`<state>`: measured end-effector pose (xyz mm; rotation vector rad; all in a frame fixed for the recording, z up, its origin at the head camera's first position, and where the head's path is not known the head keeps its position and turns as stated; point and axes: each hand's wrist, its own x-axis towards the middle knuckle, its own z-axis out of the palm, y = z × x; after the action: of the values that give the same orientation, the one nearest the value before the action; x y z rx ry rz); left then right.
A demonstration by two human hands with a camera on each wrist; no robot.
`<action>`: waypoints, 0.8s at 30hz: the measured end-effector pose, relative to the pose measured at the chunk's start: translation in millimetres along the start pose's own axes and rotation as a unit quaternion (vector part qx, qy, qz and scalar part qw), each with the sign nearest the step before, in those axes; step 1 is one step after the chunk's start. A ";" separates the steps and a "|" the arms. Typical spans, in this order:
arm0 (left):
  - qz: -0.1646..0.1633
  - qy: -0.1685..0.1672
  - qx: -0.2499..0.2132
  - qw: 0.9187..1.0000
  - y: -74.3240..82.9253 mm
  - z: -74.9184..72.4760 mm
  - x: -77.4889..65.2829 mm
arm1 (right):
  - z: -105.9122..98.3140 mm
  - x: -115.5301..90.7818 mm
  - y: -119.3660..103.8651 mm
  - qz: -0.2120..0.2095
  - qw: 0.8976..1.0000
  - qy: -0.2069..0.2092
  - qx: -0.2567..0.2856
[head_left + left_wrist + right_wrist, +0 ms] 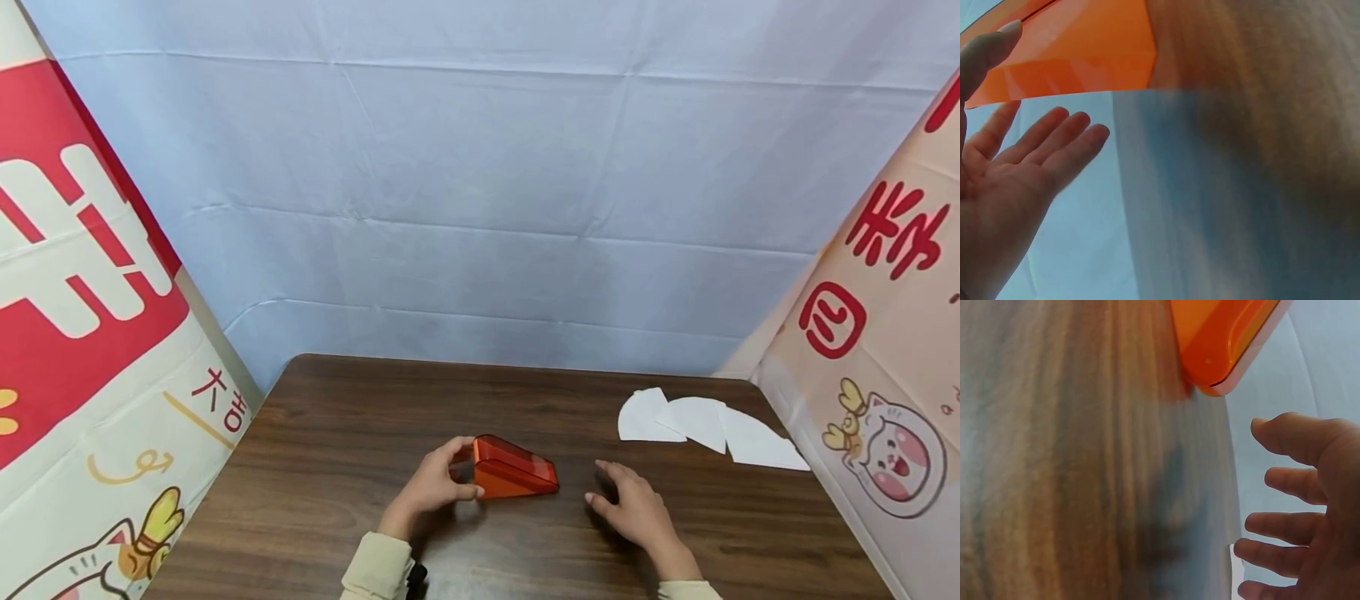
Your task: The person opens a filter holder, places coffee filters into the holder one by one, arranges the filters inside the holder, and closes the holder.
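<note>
On the table stands an orange wedge-shaped box [504, 483] with a see-through red top, its tall end at the left and its low end at the right. My left hand [435, 479] holds the tall end between thumb and index finger. In the left wrist view the thumb lies over the orange box [1085, 56], while the other fingers of that hand [1016, 181] stretch out beside it. Apart from the box, to the right of its low end, my right hand [632, 508] holds nothing. Its fingers are spread in the right wrist view.
Overlapping white paper pieces [697, 421], some with curved edges, lie at the back right of the brown wooden table [337, 442]. A pale cloth [480, 183] hangs behind the table, with printed cloths at the left [60, 350] and right [885, 333].
</note>
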<state>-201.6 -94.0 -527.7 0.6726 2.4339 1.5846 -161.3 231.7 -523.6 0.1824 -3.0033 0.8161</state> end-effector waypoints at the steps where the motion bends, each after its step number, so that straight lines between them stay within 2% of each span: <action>1: 0.002 0.003 0.007 1.000 0.8 -1.2 -0.4 | -0.8 0.3 -1.0 -0.002 1.000 0.002 0.002; 6: 0.013 0.014 0.020 1.000 5.6 -3.7 -1.7 | -2.0 1.8 -4.3 -0.005 1.000 0.004 0.008; 12: 0.014 0.039 0.029 0.999 5.5 0.6 -0.9 | 0.5 3.8 -10.7 -0.003 1.000 0.002 0.022; 18: 0.011 0.066 0.004 0.998 2.7 5.0 -1.0 | 3.1 7.3 -22.1 -0.016 0.999 0.013 0.038; 24: 0.013 0.076 -0.028 0.997 -1.6 7.3 -1.7 | 9.1 10.5 -28.8 -0.025 0.998 0.005 0.060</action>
<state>-197.9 -89.3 -532.3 0.5968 2.4828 1.7676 -168.2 201.3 -516.4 0.2537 -2.9300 0.9892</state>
